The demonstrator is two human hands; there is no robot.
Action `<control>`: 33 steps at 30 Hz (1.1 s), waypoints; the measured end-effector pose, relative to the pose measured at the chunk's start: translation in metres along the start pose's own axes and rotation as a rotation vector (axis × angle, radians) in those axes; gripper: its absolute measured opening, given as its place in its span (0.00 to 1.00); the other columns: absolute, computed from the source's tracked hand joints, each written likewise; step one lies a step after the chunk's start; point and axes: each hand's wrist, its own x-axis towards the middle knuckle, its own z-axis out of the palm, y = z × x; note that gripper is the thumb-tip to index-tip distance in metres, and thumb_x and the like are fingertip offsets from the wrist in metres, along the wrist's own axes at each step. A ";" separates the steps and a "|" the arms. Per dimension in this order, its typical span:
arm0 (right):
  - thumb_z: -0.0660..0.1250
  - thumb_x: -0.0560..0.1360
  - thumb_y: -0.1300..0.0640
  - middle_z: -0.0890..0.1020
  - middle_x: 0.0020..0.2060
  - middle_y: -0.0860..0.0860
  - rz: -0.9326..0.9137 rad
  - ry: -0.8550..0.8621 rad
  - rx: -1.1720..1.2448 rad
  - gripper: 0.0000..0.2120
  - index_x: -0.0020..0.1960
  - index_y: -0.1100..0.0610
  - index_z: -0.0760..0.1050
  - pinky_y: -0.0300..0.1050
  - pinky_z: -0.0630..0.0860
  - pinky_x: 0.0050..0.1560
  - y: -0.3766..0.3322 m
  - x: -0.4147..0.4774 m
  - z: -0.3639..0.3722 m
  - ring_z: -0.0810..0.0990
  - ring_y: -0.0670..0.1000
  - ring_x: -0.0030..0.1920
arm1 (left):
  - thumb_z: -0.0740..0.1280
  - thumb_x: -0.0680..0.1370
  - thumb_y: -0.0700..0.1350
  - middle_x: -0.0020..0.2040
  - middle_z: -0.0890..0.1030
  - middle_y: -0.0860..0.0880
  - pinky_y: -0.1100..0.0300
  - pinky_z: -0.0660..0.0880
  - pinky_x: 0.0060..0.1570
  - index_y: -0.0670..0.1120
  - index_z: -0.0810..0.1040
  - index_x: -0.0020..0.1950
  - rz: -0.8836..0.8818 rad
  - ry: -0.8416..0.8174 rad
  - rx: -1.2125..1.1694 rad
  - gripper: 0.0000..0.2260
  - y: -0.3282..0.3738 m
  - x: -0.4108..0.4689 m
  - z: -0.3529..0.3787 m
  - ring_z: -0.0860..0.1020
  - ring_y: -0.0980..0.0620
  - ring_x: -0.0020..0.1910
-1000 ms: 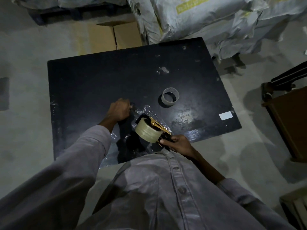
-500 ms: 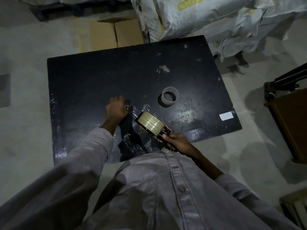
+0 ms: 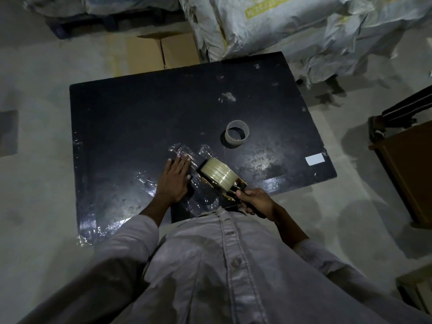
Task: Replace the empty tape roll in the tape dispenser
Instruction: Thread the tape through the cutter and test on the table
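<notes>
A full roll of clear tape (image 3: 218,173) sits mounted in the tape dispenser (image 3: 236,189), whose front end points up and left over the black table (image 3: 140,108). My right hand (image 3: 256,202) grips the dispenser's handle near the table's front edge. My left hand (image 3: 175,180) lies flat, fingers spread, pressing on crumpled clear tape or film (image 3: 184,152) stuck to the tabletop just left of the roll. The empty cardboard tape core (image 3: 236,134) stands on the table behind the dispenser, apart from both hands.
A white label (image 3: 315,159) is stuck near the table's right edge. Cardboard boxes (image 3: 161,51) and stacked sacks (image 3: 292,24) lie beyond the far edge. A brown cabinet (image 3: 406,169) stands to the right on the concrete floor.
My left hand went from a closed fist to a flat open palm on the film. The dispenser tilted and shifted slightly forward in my right hand.
</notes>
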 end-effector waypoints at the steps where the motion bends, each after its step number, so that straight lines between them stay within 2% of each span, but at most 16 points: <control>1: 0.76 0.83 0.40 0.79 0.31 0.56 0.002 0.010 0.014 0.23 0.36 0.53 0.80 0.41 0.67 0.28 0.008 -0.005 -0.004 0.72 0.52 0.27 | 0.47 0.89 0.56 0.91 0.51 0.44 0.38 0.50 0.88 0.44 0.52 0.92 0.002 -0.010 -0.001 0.32 -0.002 0.001 0.000 0.49 0.42 0.91; 4: 0.79 0.74 0.28 0.77 0.34 0.62 -0.024 0.049 0.025 0.29 0.34 0.52 0.78 0.43 0.67 0.32 0.032 -0.019 -0.008 0.71 0.52 0.30 | 0.45 0.89 0.57 0.92 0.50 0.45 0.37 0.50 0.88 0.47 0.50 0.92 0.066 -0.050 0.010 0.32 -0.003 0.000 0.002 0.47 0.42 0.91; 7: 0.79 0.73 0.28 0.76 0.33 0.60 -0.028 0.116 0.060 0.28 0.36 0.52 0.79 0.45 0.65 0.32 0.039 -0.026 0.000 0.70 0.52 0.30 | 0.47 0.90 0.56 0.92 0.53 0.46 0.37 0.51 0.88 0.48 0.55 0.92 0.223 -0.077 0.001 0.30 0.006 -0.006 0.002 0.50 0.42 0.91; 10: 0.78 0.73 0.26 0.74 0.31 0.54 -0.046 0.199 0.034 0.27 0.38 0.50 0.82 0.42 0.65 0.28 0.037 -0.029 0.002 0.70 0.51 0.30 | 0.49 0.89 0.55 0.91 0.56 0.44 0.38 0.51 0.88 0.46 0.61 0.89 0.323 -0.128 0.038 0.29 0.026 -0.013 0.000 0.55 0.41 0.90; 13: 0.75 0.76 0.28 0.73 0.28 0.48 -0.065 0.262 -0.027 0.24 0.36 0.48 0.81 0.40 0.67 0.28 0.049 -0.038 -0.009 0.70 0.47 0.28 | 0.49 0.89 0.55 0.92 0.53 0.45 0.39 0.48 0.89 0.48 0.57 0.91 0.274 -0.182 0.050 0.30 0.044 -0.017 -0.007 0.53 0.42 0.91; 15: 0.76 0.77 0.29 0.70 0.28 0.48 -0.062 0.272 0.015 0.25 0.35 0.49 0.80 0.40 0.65 0.26 0.058 -0.049 -0.015 0.68 0.47 0.27 | 0.48 0.89 0.57 0.92 0.53 0.46 0.38 0.47 0.88 0.52 0.55 0.91 0.239 -0.207 0.042 0.30 0.049 -0.014 -0.012 0.53 0.43 0.91; 17: 0.74 0.84 0.39 0.69 0.27 0.46 -0.062 0.271 0.009 0.23 0.35 0.49 0.78 0.39 0.63 0.25 0.062 -0.059 -0.018 0.67 0.48 0.27 | 0.47 0.87 0.58 0.92 0.54 0.46 0.36 0.48 0.88 0.55 0.55 0.91 0.227 -0.209 0.043 0.30 0.053 -0.012 -0.016 0.55 0.42 0.91; 19: 0.71 0.88 0.46 0.69 0.27 0.45 -0.073 0.266 -0.040 0.22 0.36 0.48 0.76 0.39 0.62 0.26 0.060 -0.063 -0.019 0.67 0.47 0.27 | 0.50 0.88 0.57 0.92 0.53 0.44 0.34 0.48 0.87 0.58 0.57 0.90 0.215 -0.203 0.049 0.28 0.058 -0.014 -0.014 0.54 0.40 0.90; 21: 0.70 0.89 0.45 0.68 0.29 0.46 -0.079 0.240 -0.060 0.20 0.39 0.49 0.77 0.39 0.63 0.26 0.058 -0.063 -0.021 0.67 0.46 0.27 | 0.53 0.89 0.57 0.92 0.51 0.44 0.32 0.50 0.86 0.58 0.59 0.90 0.191 -0.206 0.052 0.28 0.065 -0.018 -0.007 0.52 0.41 0.91; 23: 0.67 0.89 0.41 0.71 0.28 0.44 -0.085 0.214 -0.113 0.20 0.44 0.52 0.80 0.38 0.65 0.27 0.058 -0.063 -0.026 0.68 0.44 0.26 | 0.52 0.87 0.58 0.92 0.53 0.46 0.31 0.53 0.85 0.54 0.63 0.89 0.202 -0.187 0.074 0.29 0.076 -0.027 0.001 0.53 0.42 0.91; 26: 0.65 0.85 0.29 0.79 0.31 0.45 -0.118 0.202 -0.220 0.30 0.48 0.55 0.85 0.44 0.71 0.32 0.078 -0.068 -0.042 0.74 0.46 0.30 | 0.51 0.84 0.57 0.91 0.58 0.46 0.30 0.57 0.84 0.49 0.64 0.89 0.229 -0.167 0.078 0.33 0.097 -0.047 0.017 0.56 0.42 0.90; 29: 0.61 0.80 0.20 0.83 0.33 0.42 -0.138 0.219 -0.292 0.36 0.47 0.53 0.84 0.44 0.73 0.35 0.111 -0.086 -0.060 0.77 0.45 0.31 | 0.53 0.84 0.56 0.91 0.56 0.44 0.33 0.56 0.86 0.50 0.58 0.91 0.170 -0.168 0.045 0.34 0.123 -0.060 0.024 0.54 0.41 0.91; 33: 0.61 0.86 0.29 0.81 0.29 0.40 -0.149 0.225 -0.341 0.29 0.44 0.52 0.82 0.45 0.72 0.38 0.133 -0.102 -0.070 0.76 0.41 0.28 | 0.66 0.81 0.52 0.92 0.51 0.43 0.34 0.54 0.87 0.55 0.55 0.91 0.122 -0.196 0.067 0.39 0.144 -0.066 0.024 0.51 0.39 0.91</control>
